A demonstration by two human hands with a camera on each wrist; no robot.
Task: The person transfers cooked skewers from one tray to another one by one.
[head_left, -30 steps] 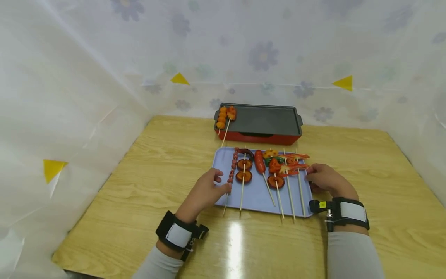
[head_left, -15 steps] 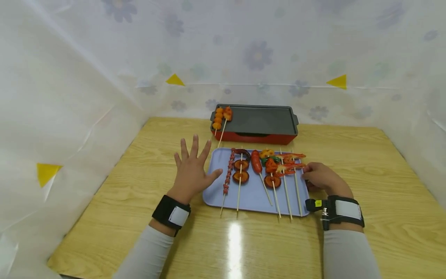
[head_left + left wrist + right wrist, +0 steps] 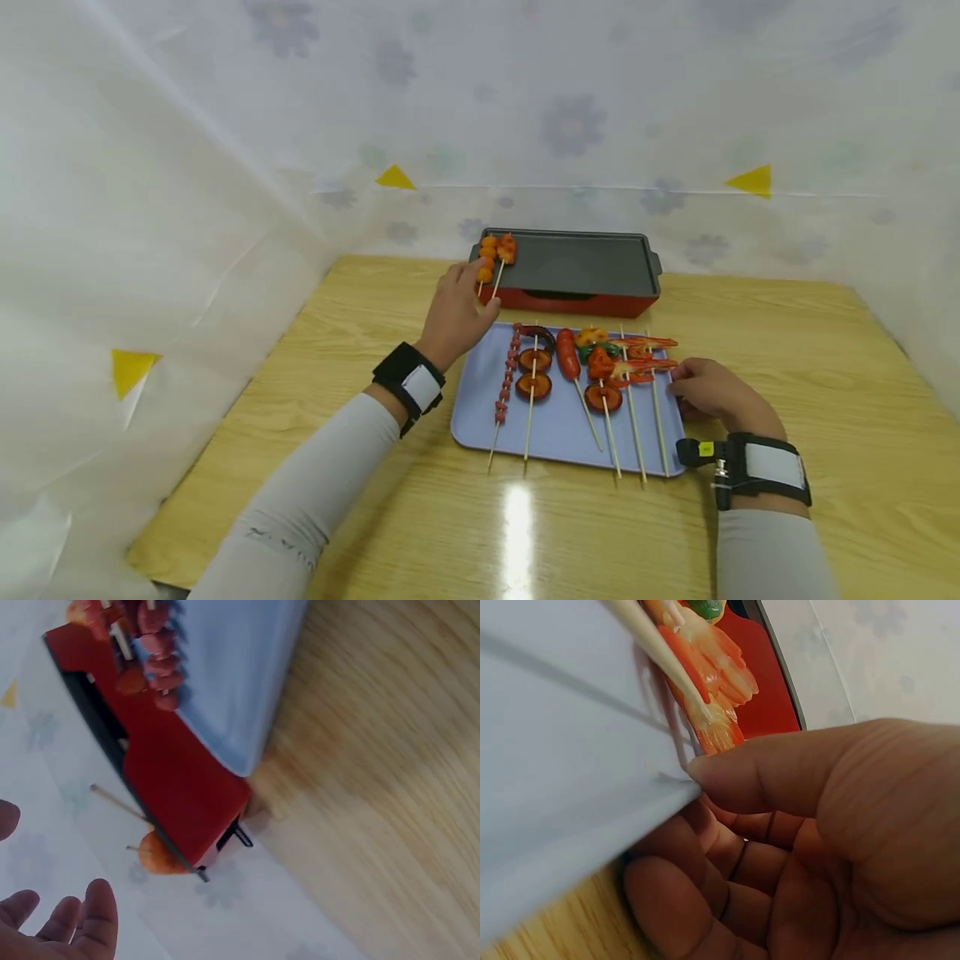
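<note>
My left hand (image 3: 456, 315) is at the front left corner of a black-topped red grill (image 3: 581, 265), fingers apart in the left wrist view. Two skewers lie on the grill's left end: one with orange balls (image 3: 487, 252), one with an orange-brown piece (image 3: 507, 248). From above, the hand overlaps their sticks; whether it touches them I cannot tell. My right hand (image 3: 716, 393) pinches the right edge of a pale blue tray (image 3: 474, 425), thumb on top and fingers beneath. On the tray lie a small-meat skewer (image 3: 508, 375), mushroom skewer (image 3: 533, 386), sausage skewer (image 3: 567, 354) and shrimp skewers (image 3: 637, 367).
The grill stands directly behind the tray on a wood-grain table (image 3: 360, 333). Several skewer sticks poke past the tray's front edge. A flowered plastic sheet (image 3: 570, 125) with yellow triangles (image 3: 395, 177) hangs behind and at the sides.
My left hand has left the tray's left side, spread its fingers and moved forward to the skewers at the grill's left end. The right hand keeps hold of the tray's right edge.
</note>
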